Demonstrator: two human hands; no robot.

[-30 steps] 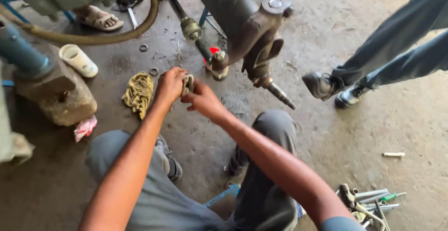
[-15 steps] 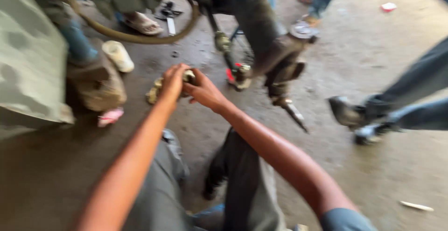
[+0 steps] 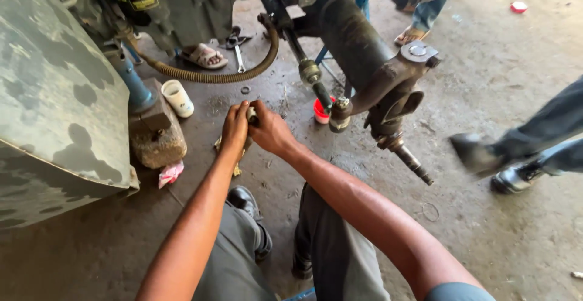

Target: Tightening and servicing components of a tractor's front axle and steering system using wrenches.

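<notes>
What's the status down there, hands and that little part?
Left hand and right hand together, fingers closed on small metal part. Yellow rag beneath on floor. Axle spindle off to the right, clear.

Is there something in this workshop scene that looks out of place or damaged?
Yes. The axle end hangs bare, with no wheel on its threaded shaft. Loose metal rings lie on the dirty concrete floor, and a lone sandal lies under the vehicle. Both hands grip a small metal part together.

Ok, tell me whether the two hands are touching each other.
Touching. The head view shows the left hand and right hand pressed together around a small metal part, with no gap between them.
</notes>
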